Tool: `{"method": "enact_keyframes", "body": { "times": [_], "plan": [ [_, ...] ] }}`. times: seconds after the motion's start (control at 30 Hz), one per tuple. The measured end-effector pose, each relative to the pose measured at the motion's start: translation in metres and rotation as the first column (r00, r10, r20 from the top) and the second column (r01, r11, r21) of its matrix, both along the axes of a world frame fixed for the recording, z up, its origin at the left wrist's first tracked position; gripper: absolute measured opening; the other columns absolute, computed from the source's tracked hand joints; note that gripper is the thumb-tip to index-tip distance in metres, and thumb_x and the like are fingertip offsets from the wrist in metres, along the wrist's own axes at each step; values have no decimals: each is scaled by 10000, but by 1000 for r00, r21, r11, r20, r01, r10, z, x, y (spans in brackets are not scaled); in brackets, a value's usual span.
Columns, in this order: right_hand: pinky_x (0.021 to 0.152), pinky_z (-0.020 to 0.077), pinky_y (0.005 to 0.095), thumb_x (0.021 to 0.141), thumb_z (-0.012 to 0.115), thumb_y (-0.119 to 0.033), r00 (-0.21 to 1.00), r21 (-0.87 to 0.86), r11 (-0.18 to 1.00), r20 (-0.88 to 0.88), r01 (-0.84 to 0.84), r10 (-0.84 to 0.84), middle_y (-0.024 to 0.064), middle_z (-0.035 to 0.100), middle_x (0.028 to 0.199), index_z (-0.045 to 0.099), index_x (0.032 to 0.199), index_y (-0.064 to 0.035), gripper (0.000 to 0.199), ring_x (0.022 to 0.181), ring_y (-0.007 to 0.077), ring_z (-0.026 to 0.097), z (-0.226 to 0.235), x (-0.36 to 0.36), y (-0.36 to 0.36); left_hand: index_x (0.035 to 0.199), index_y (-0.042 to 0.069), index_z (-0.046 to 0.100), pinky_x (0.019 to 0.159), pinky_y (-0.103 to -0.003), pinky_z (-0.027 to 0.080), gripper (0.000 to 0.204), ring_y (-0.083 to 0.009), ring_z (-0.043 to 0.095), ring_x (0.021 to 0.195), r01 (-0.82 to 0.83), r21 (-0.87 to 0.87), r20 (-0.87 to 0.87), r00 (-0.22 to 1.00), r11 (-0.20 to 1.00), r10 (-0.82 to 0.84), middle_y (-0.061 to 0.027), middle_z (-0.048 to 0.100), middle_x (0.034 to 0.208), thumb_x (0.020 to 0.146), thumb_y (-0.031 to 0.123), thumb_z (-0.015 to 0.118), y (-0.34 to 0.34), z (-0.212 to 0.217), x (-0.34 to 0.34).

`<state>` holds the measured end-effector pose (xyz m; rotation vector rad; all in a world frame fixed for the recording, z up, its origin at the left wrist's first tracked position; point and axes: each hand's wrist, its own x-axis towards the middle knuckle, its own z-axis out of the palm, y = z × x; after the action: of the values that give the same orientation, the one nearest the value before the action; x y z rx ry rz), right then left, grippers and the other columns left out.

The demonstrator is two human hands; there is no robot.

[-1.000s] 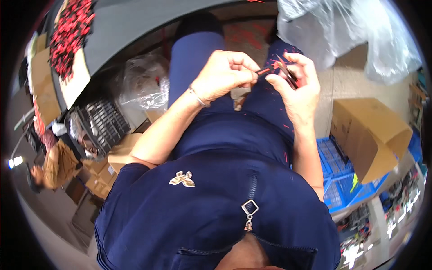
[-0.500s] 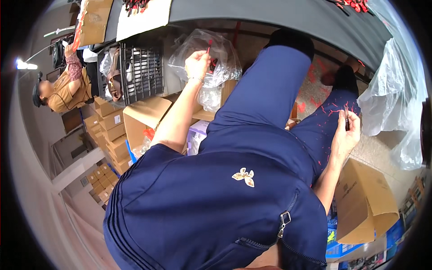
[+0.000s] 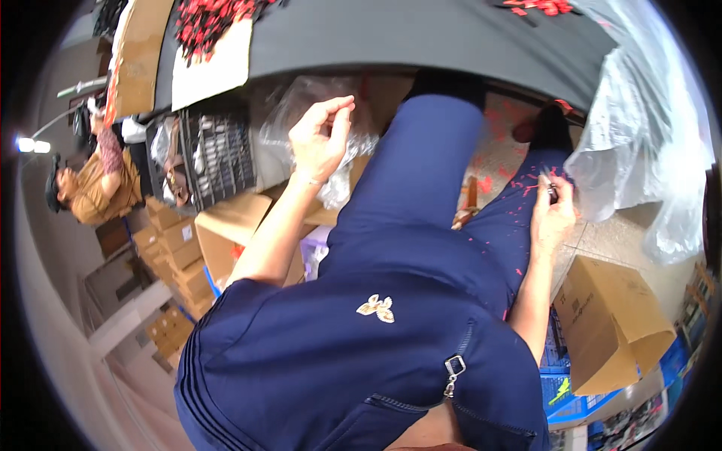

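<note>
My left hand [image 3: 320, 143] is raised in front of the table edge, above a clear plastic bag [image 3: 280, 129]. Its fingers are curved, thumb and forefinger tips close together but apart, with nothing visible between them. Over my right thigh, my right hand [image 3: 553, 218] is closed round a small pointed tool [image 3: 553, 193] with a dark handle; the fingers hide most of it. Thin red scraps [image 3: 526, 180] lie scattered on the trouser leg beside that hand. A heap of small red and black pieces [image 3: 214, 26] lies on the table at the far left, partly on a pale sheet [image 3: 218, 71].
A dark-covered table [image 3: 391, 37] spans the front, with more red and black pieces [image 3: 545, 6] at right. Clear plastic sheeting [image 3: 639, 143] hangs there. Cardboard boxes [image 3: 609, 323] and a black crate [image 3: 222, 154] flank me. Another person [image 3: 109, 180] is at far left.
The small red and black piece is gone from my left hand, which now looks larger and clear of the bag. My right hand still grips the tool. The view has shifted, showing more tabletop.
</note>
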<state>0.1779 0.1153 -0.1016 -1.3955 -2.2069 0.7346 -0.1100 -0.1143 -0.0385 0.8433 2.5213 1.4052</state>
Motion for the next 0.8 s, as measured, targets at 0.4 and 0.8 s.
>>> {"method": "enact_keyframes", "body": {
  "times": [0.4,0.8],
  "plan": [
    [664,493,356,778,700,-147,999,-40,998,2,42,-42,93,660,778,649,936,-93,174,718,261,646,2,5,-1,1001,70,701,734,-267,516,215,-148,647,787,409,17,-603,732,912,-317,-69,687,926,796,9,680,195,64,-41],
    [686,516,371,778,691,-140,998,-6,998,6,61,-61,88,680,827,627,935,-92,176,771,280,667,0,7,3,894,77,696,754,-371,518,111,-284,653,817,352,-228,-398,817,908,-417,-100,674,850,809,137,657,215,53,-41]
  ]
}}
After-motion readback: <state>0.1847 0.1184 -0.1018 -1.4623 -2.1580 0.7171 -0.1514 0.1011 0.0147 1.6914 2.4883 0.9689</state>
